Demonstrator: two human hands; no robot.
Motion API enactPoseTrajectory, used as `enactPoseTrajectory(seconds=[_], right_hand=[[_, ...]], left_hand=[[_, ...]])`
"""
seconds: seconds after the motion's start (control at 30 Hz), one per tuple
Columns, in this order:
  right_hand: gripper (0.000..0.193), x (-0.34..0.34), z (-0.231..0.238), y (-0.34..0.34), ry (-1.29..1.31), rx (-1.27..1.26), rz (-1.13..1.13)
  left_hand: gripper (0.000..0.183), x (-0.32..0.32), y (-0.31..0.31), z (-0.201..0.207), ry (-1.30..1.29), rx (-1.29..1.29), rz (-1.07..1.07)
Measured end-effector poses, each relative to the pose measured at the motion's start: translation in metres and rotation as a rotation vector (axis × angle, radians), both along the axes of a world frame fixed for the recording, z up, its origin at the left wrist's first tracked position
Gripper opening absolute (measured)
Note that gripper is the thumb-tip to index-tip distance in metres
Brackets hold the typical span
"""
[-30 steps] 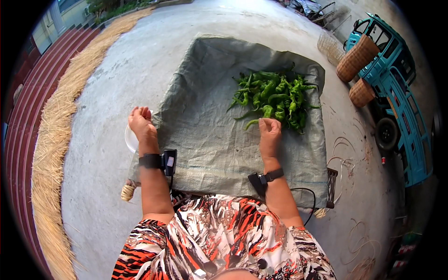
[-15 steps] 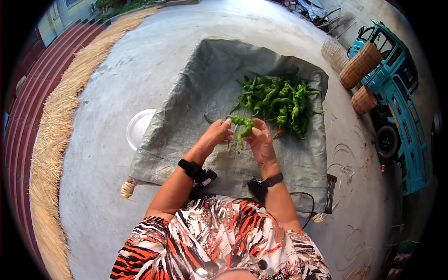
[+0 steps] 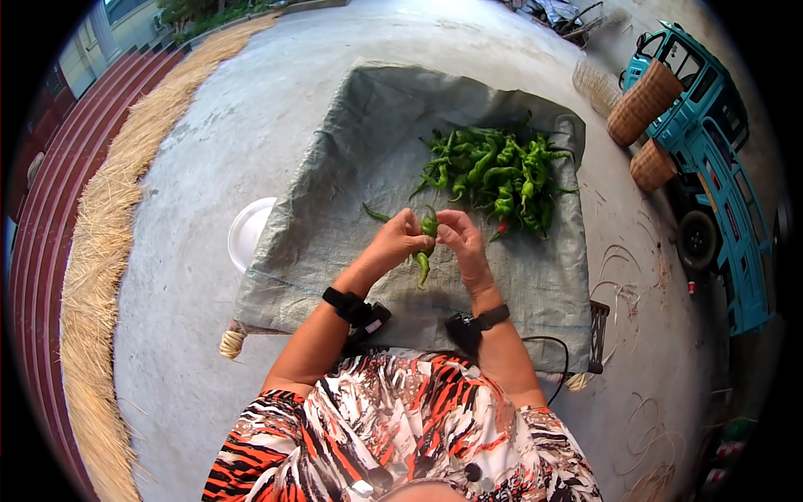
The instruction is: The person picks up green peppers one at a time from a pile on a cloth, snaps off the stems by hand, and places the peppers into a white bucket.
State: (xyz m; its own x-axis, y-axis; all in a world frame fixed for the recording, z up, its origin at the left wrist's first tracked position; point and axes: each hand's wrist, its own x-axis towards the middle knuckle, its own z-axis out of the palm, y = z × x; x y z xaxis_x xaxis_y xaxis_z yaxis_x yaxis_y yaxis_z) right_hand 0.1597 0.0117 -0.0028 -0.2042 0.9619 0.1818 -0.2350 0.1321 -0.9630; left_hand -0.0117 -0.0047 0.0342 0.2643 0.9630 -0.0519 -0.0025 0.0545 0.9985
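Note:
A curved green chili pepper [image 3: 423,266] hangs upright over a grey woven sheet [image 3: 335,226]. My left hand [image 3: 400,238] pinches it around the middle, thumb and fingers closed. On its other side, my right hand [image 3: 464,243] has curled fingers, with thumb and forefinger pressed at the pepper's upper part; the exact contact is partly hidden. Beyond my hands, to the right, lies a heap of green chili peppers [image 3: 489,171] with one small red tip among them. Another thin green pepper [image 3: 374,214] rests on the sheet just past my left hand.
The sheet lines a raised, shallow bed with upturned sides. A white round basin [image 3: 249,233] stands left of it. A black cable [image 3: 562,351] loops at the near right corner. Farther off are a straw strip [image 3: 109,217], red steps [image 3: 75,151], wicker baskets [image 3: 644,102] and a teal truck [image 3: 736,226].
The pepper has turned from lying across between both hands to hanging upright. My left hand has shifted right and now grips its middle; my right hand has moved slightly.

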Motion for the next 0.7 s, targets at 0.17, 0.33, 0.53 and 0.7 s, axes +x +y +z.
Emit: enactPoseTrajectory(seconds=[0.17,0.33,0.53,0.7], right_hand=[[0.018,-0.001,-0.006,0.002,-0.33,0.133,-0.129],[0.018,-0.002,-0.001,-0.002,-0.113,0.004,-0.059],[0.021,-0.007,0.011,-0.006,0.017,-0.103,-0.082],[0.022,-0.005,-0.012,0.0,-0.327,-0.04,0.068]], left_hand=[[0.027,0.001,0.0,-0.019,0.375,0.209,0.001],[0.034,0.004,-0.004,-0.018,0.423,0.278,0.085],[0.038,-0.008,0.005,-0.011,0.167,0.042,-0.039],[0.038,-0.053,0.018,0.021,-0.144,0.033,0.526]])
